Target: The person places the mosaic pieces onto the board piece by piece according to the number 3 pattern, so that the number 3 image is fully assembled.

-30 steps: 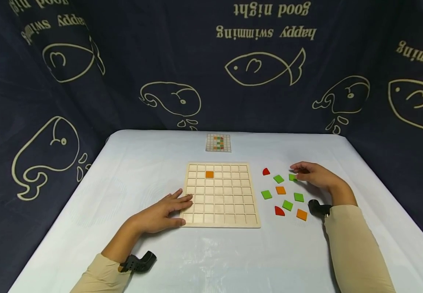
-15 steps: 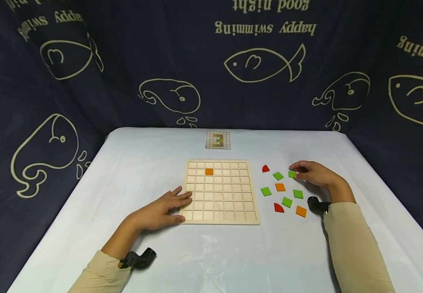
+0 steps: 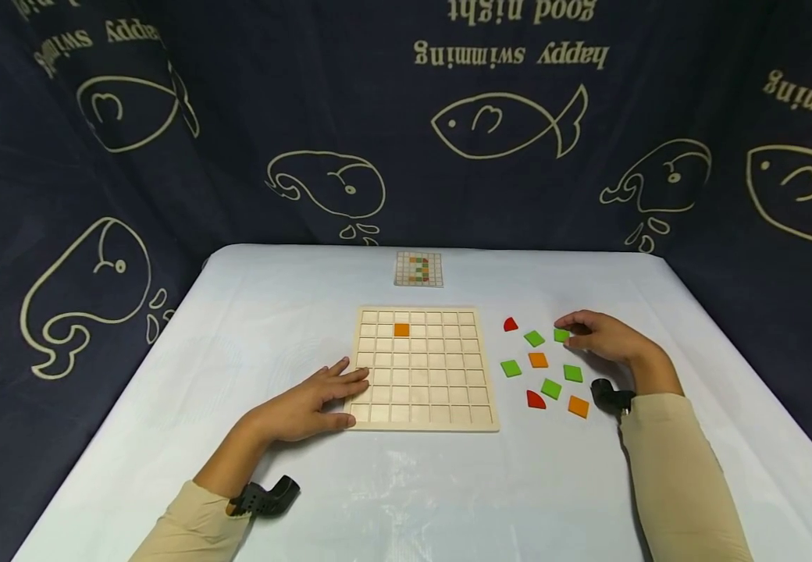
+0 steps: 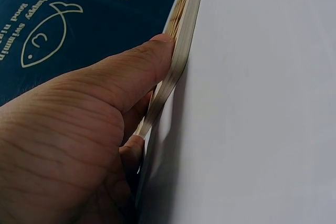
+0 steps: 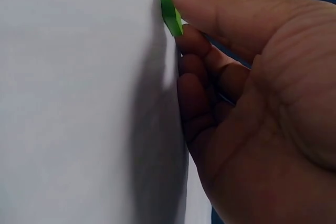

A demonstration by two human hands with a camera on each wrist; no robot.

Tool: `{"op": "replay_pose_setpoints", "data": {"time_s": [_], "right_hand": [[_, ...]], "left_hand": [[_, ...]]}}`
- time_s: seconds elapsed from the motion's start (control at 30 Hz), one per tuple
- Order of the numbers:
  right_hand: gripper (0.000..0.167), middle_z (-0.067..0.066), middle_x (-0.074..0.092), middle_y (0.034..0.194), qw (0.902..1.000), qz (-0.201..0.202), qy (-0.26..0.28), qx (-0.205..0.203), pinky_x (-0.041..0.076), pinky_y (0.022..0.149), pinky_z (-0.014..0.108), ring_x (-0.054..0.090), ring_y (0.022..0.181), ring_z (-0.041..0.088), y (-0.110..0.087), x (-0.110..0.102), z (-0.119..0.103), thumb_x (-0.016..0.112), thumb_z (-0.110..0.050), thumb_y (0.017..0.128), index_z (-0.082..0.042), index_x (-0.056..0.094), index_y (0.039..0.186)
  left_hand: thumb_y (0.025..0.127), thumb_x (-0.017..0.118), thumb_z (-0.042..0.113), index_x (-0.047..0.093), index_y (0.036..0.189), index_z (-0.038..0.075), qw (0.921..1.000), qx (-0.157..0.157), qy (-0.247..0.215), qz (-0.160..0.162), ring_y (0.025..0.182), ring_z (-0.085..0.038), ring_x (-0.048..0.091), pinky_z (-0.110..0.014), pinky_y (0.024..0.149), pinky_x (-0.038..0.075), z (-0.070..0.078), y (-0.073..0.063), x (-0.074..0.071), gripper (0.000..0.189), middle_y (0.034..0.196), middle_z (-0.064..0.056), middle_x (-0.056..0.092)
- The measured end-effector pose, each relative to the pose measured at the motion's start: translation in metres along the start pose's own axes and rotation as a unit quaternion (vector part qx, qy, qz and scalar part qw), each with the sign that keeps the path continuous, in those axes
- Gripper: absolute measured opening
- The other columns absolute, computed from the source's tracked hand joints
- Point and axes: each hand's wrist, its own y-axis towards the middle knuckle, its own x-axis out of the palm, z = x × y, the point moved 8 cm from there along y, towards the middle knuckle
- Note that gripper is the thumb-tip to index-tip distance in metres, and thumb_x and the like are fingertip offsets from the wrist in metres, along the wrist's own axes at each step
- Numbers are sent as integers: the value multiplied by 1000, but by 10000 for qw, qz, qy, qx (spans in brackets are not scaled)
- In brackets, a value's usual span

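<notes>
A pale wooden grid board [image 3: 439, 375] lies mid-table with one orange square tile [image 3: 402, 330] in a cell near its far edge. My left hand [image 3: 311, 404] rests on the board's left edge, fingers spread over the rim; in the left wrist view the thumb [image 4: 149, 59] lies against the board's side. Right of the board, my right hand [image 3: 606, 336] pinches a green square tile [image 3: 561, 335] between thumb and finger at the table surface. The right wrist view shows the thumb on that tile [image 5: 167, 3] and the other fingers curled; the tile's far side is hidden.
Loose tiles lie right of the board: several green squares [image 3: 551, 389], two orange squares [image 3: 578, 407] and two red quarter-circles [image 3: 535, 400]. A small printed pattern card [image 3: 418, 269] lies behind the board. A dark printed curtain [image 3: 350, 94] surrounds the table's back and sides.
The head view has tilted slightly, so everything sits a little higher in it. Both hands keep their places, the right at the green tile and the left on the board.
</notes>
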Motion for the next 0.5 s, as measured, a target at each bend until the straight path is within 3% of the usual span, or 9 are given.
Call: {"op": "replay_pose_setpoints", "data": {"time_s": [0.5], "right_hand": [[42, 23, 49, 136, 9998, 5, -157, 147, 31, 108, 57, 42, 122, 37, 3, 2, 1, 64, -10, 94, 0, 55, 134]], "left_hand": [[95, 68, 31, 46, 149, 7, 10000, -8, -4, -29, 151, -32, 8, -56, 119, 8, -1, 0, 0, 63, 159, -2, 32]]}}
